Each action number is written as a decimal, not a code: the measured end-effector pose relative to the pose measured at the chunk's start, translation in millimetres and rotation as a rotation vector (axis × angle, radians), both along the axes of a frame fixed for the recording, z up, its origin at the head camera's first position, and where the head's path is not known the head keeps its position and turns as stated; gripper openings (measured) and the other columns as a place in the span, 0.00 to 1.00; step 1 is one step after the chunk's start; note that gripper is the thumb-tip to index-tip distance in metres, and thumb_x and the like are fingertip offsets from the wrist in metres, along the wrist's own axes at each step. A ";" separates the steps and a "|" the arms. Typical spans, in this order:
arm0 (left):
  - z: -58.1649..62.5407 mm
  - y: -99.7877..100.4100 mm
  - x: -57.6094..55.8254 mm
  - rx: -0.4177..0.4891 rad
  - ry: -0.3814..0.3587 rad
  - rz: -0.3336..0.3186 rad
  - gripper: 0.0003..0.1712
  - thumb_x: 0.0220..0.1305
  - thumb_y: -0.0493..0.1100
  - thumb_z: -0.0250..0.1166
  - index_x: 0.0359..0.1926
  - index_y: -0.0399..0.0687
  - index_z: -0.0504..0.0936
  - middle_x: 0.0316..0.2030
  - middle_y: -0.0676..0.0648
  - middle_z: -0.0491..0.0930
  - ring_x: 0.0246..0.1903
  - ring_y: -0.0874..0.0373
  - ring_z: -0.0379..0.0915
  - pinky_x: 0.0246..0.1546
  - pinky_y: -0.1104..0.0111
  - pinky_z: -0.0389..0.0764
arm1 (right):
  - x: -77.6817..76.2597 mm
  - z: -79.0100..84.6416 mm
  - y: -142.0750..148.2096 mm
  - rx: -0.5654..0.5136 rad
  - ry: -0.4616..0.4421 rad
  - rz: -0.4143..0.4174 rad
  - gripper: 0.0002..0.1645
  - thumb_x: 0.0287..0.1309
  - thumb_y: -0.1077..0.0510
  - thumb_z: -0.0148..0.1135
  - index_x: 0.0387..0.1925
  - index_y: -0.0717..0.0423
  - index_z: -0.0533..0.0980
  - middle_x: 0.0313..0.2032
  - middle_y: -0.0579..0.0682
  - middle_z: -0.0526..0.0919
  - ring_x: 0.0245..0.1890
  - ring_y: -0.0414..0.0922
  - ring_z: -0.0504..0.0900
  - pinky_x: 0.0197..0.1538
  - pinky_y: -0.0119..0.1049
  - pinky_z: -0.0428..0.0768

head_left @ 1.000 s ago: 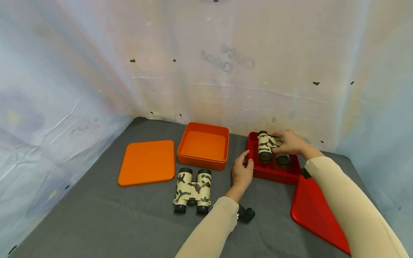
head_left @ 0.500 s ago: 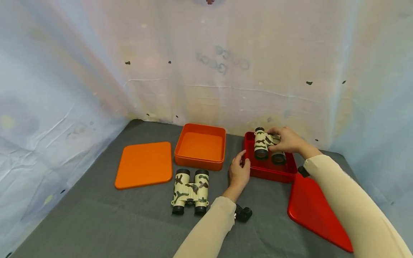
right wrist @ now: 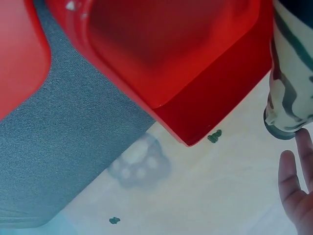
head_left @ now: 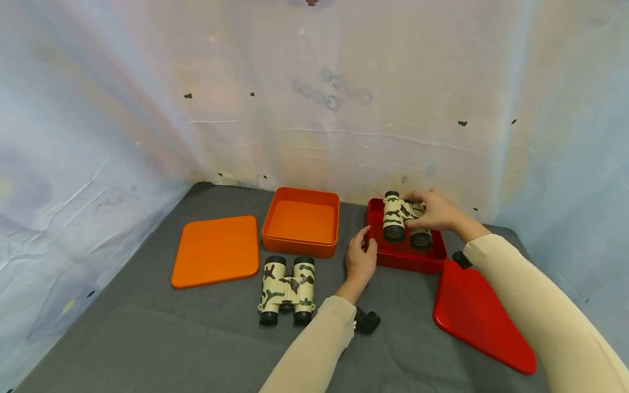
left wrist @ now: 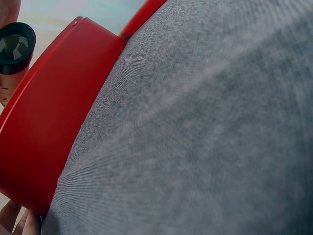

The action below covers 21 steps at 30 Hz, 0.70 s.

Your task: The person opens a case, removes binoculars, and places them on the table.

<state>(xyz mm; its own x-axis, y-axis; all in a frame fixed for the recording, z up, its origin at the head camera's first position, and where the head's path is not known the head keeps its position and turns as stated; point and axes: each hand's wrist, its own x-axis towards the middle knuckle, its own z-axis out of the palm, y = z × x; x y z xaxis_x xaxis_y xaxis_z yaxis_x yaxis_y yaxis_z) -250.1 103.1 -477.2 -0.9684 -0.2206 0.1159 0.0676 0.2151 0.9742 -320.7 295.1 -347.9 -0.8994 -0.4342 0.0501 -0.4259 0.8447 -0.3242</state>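
Note:
In the head view, my right hand (head_left: 432,210) grips camouflage-patterned binoculars (head_left: 393,213) from above by the right barrel and the middle. They overlap the opening of the red box (head_left: 408,262), tilted with the large lenses toward me. The right wrist view shows one barrel (right wrist: 288,83) at the right edge, beside the box wall, with fingers at its end. My left hand (head_left: 361,262) touches the box's left front corner with its fingers along the side. Its fingertips (left wrist: 30,225) show at the box's lower edge in the left wrist view.
A red lid (head_left: 481,316) lies at the box's front right. To the left are an open orange box (head_left: 301,249), an orange lid (head_left: 216,251) and second camouflage binoculars (head_left: 287,289) on the grey cloth (head_left: 196,338). A patterned curtain (head_left: 275,125) hangs behind.
The binoculars in my right hand rise slightly relative to the red box. My left hand stays at the box's corner. The whole head view shifts a little, so things appear further left.

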 end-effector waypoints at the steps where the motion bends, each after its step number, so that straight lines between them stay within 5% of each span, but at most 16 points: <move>1: 0.3 -0.2 -0.2 0.000 -0.004 -0.001 0.21 0.66 0.45 0.57 0.60 0.62 0.78 0.46 0.50 0.79 0.43 0.57 0.72 0.46 0.65 0.74 | 1.1 1.0 -0.8 -0.002 0.001 0.002 0.37 0.46 0.49 0.73 0.59 0.56 0.73 0.54 0.60 0.79 0.51 0.56 0.71 0.51 0.55 0.72; 21: -2.6 -0.2 -3.8 0.015 -0.013 -0.025 0.22 0.67 0.45 0.57 0.61 0.61 0.77 0.50 0.49 0.79 0.46 0.55 0.73 0.51 0.61 0.76 | 20.6 6.7 5.9 0.008 0.051 0.022 0.37 0.45 0.52 0.74 0.58 0.59 0.74 0.53 0.60 0.80 0.52 0.57 0.74 0.57 0.57 0.68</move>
<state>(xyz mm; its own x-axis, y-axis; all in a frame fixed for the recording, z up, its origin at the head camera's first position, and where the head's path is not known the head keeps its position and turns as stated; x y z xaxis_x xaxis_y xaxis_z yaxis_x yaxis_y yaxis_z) -253.9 103.0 -479.8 -0.9751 -0.1978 0.0998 0.0598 0.1990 0.9782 -300.2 301.0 -341.2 -0.8862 -0.4540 0.0923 -0.4599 0.8376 -0.2949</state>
